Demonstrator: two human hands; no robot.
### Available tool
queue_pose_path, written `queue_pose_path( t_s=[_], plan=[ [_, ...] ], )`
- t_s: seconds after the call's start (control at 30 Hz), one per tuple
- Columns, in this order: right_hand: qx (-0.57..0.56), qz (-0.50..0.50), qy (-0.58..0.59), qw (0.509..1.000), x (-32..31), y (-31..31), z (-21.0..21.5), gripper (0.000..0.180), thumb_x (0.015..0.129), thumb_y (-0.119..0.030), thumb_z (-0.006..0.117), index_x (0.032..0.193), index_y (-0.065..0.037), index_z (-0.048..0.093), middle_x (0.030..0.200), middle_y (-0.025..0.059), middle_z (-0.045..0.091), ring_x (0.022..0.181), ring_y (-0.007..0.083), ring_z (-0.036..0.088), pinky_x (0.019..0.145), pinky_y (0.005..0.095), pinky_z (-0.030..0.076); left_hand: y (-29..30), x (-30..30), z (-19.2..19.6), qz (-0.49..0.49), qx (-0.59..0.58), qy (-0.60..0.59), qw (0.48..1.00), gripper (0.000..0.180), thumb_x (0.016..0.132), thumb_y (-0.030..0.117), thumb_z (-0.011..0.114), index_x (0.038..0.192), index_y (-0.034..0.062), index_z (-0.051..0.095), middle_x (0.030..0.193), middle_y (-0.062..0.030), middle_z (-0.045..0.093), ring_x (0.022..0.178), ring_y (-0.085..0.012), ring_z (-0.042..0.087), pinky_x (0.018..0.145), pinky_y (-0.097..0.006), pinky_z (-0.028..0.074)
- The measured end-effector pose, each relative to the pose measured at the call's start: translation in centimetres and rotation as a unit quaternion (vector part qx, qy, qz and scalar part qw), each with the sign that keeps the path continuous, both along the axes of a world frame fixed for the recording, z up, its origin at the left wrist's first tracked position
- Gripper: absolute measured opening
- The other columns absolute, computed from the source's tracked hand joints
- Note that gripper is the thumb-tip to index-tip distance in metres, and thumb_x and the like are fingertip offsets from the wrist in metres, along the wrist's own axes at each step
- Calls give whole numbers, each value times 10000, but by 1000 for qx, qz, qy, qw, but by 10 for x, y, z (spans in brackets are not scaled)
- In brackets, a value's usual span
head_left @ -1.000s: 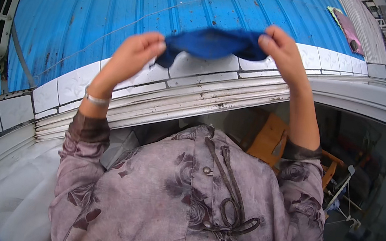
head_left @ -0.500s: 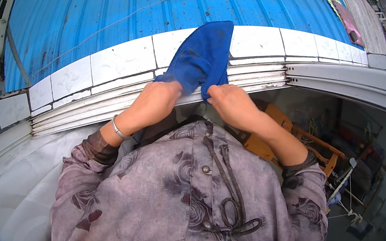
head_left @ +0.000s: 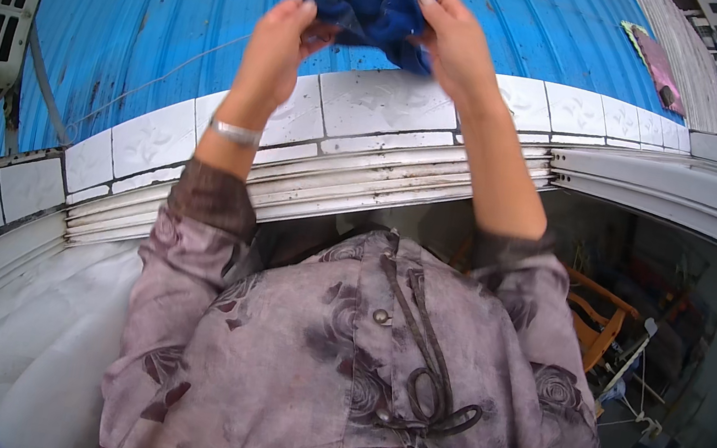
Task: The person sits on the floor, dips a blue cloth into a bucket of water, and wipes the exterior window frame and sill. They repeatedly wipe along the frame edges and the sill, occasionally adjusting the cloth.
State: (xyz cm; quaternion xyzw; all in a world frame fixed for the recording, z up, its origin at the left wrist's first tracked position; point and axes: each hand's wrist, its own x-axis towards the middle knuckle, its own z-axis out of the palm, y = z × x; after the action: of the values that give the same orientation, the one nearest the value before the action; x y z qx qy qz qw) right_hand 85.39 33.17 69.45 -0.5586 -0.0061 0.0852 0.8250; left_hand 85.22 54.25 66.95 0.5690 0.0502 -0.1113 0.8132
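Both hands, left hand [head_left: 279, 41] and right hand [head_left: 455, 44], fingers clenched on a bunched blue cloth [head_left: 374, 11] at twelve o'clock (raised over the tiled ledge [head_left: 377, 102], seemingly to keep it clear).

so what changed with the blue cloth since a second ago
Both hands rose again: the left hand and right hand lifted the blue cloth from low over the white tiled ledge, where it hung down, and bunched it between them. Both kept their grip throughout. The blue corrugated roof is unchanged.
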Motion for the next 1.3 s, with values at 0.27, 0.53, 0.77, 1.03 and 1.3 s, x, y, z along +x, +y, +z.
queue_pose_path(
  t_s=[0.27, 0.53, 0.77, 1.03, 1.3],
  plan=[
    [-133, -14, -133, 982, 17, -1, 31, 224, 940, -222, 554, 1052, -34, 608, 888, -17, 597, 817, 66, 522, 753, 233, 430, 41, 24, 22, 28, 86, -58, 994, 230, 970, 214, 486, 1067, 27, 580, 950, -29, 621, 874, -118, 592, 876, -314, 505],
    [-436, 248, -148, 852, -75, -21, 41, 210, 910, -240, 571, 949, -33, 577, 707, 150, 577, 653, 288, 581, 606, 355, 452, 86, -84, 21, -229, 326, -42, 916, 181, 931, 174, 531, 961, 16, 614, 739, -41, 599, 714, -95, 542, 638, -285, 448],
    [-593, 308, -273, 693, -143, -31, -10, 138, 820, -100, 595, 858, -17, 492, 713, 156, 574, 720, 358, 595, 642, 445, 466, 22, -154, 19, -279, 502, -151, 805, 143, 876, 124, 531, 935, 8, 590, 803, -226, 621, 765, -414, 591, 651, -460, 462],
    [-557, 214, -201, 777, -166, 10, -23, 111, 841, -75, 530, 849, 14, 464, 795, 187, 554, 792, 384, 553, 669, 455, 455, -15, -154, -9, -209, 442, -149, 859, 150, 901, 132, 526, 951, -1, 576, 791, -224, 613, 747, -373, 614, 651, -430, 464],
    [288, 26, 183, 940, -73, 10, -31, 243, 997, -157, 403, 1167, 1, 477, 1136, 120, 583, 1054, 236, 577, 908, 430, 488, -8, -84, -4, 12, -107, 42, 993, 233, 977, 140, 420, 1104, -6, 548, 1077, -83, 635, 945, -186, 617, 874, -359, 486]
  ],
)
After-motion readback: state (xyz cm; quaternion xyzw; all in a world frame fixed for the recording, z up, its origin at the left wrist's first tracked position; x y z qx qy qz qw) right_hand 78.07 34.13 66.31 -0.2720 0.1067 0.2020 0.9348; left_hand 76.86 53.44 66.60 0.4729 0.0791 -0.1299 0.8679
